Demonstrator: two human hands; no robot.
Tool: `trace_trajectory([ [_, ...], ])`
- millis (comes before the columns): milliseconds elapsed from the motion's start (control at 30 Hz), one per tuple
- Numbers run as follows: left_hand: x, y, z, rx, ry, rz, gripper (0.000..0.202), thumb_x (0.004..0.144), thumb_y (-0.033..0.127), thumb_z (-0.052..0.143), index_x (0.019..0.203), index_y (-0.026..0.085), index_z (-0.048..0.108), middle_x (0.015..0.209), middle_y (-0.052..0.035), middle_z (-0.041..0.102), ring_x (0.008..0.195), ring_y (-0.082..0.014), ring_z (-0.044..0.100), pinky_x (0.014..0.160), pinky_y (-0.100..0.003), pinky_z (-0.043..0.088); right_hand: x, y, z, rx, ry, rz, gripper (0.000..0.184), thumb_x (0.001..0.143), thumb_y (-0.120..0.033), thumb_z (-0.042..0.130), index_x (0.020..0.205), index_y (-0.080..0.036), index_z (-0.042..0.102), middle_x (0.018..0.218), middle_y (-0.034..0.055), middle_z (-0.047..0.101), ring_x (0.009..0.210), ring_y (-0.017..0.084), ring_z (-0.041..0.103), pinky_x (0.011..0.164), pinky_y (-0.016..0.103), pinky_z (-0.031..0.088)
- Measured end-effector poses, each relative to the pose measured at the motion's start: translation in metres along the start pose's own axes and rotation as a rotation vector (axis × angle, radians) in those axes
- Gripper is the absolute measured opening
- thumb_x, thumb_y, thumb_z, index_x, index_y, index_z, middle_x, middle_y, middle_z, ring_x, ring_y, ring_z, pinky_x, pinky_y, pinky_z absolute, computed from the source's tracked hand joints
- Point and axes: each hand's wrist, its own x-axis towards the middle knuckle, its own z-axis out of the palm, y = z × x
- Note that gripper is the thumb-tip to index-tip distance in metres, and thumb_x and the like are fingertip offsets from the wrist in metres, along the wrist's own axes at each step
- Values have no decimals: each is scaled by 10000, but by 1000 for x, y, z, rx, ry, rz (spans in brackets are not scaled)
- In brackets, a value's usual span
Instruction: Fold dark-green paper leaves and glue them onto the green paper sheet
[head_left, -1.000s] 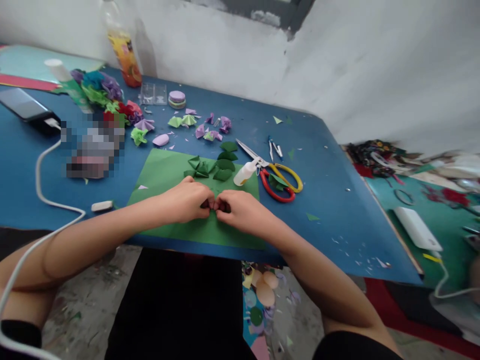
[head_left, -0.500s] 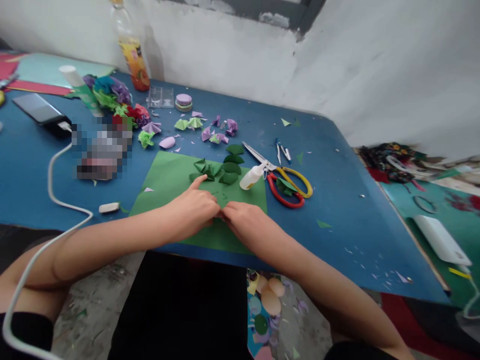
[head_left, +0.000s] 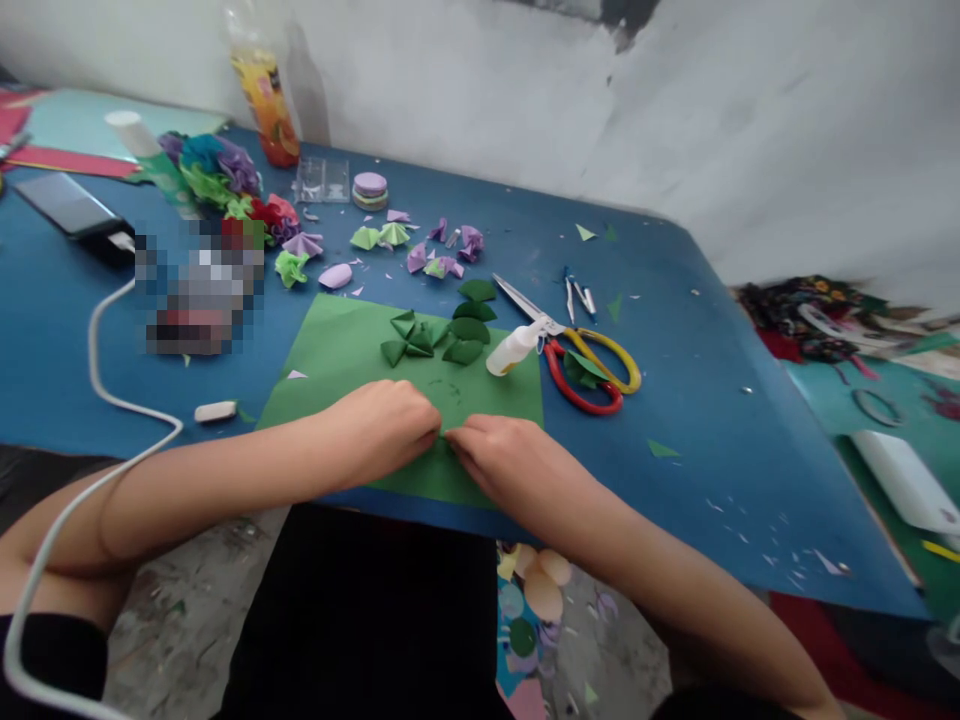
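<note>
Both hands meet fingertip to fingertip, the left hand (head_left: 386, 428) and right hand (head_left: 506, 458) pinching a small green paper piece (head_left: 445, 437), mostly hidden between them, low on the green sheet (head_left: 337, 345). Just beyond lie folded green leaves (head_left: 439, 335), a glue bottle (head_left: 514, 349) and scissors (head_left: 581, 360) on the blue table (head_left: 712, 400).

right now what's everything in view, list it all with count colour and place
table: one, blue, fills the middle
green paper sheet: one, near edge, under both hands
folded green pieces: a small cluster, dark green, far end of the sheet
glue bottle: one, white, lying at the sheet's right corner
scissors: one pair, red and yellow handles, right of the sheet
paper flowers: a pile, mixed colours, far left
purple and light green folded bits: several, beyond the sheet
drink bottle: one, orange label, by the wall
phone: one, dark, far left
cable: one, white, left
left hand: fingertips pinched on the sheet
right hand: fingertips meeting the left's
</note>
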Motion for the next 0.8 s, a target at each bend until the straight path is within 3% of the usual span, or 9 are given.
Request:
trace_trajectory([
  [300, 12, -10, 3, -154, -5, -31, 161, 700, 149, 551, 777, 171, 691, 693, -23, 655, 626, -144, 583, 557, -231, 391, 14, 6, -1, 88, 24, 41, 122, 831, -138, 519, 789, -132, 634, 772, 44, 601, 675, 123, 511, 596, 246, 317],
  [533, 9, -8, -3, -149, -27, 52, 178, 684, 79, 538, 745, 160, 684, 702, -21, 660, 651, -143, 588, 601, -239, 399, 5, -5, -3, -110, 28, -11, 84, 816, -93, 529, 854, -131, 593, 769, 46, 602, 689, 150, 537, 536, 261, 289],
  [633, 6, -5, -7, -92, -52, 127, 169, 705, 50, 523, 710, 150, 659, 698, -25, 642, 687, -147, 595, 630, -238, 406, 1, -11, -5, -197, -7, -73, 129, 818, -43, 501, 846, -134, 587, 776, 52, 602, 685, 160, 551, 530, 272, 309],
  [800, 4, 2, -6, 100, -87, 130, 68, 736, 93, 563, 695, 116, 612, 709, -62, 623, 715, -189, 604, 630, -267, 420, 1, -16, -4, -297, -8, -121, 158, 808, -8, 472, 821, -121, 583, 765, 74, 603, 679, 174, 559, 530, 283, 346],
])
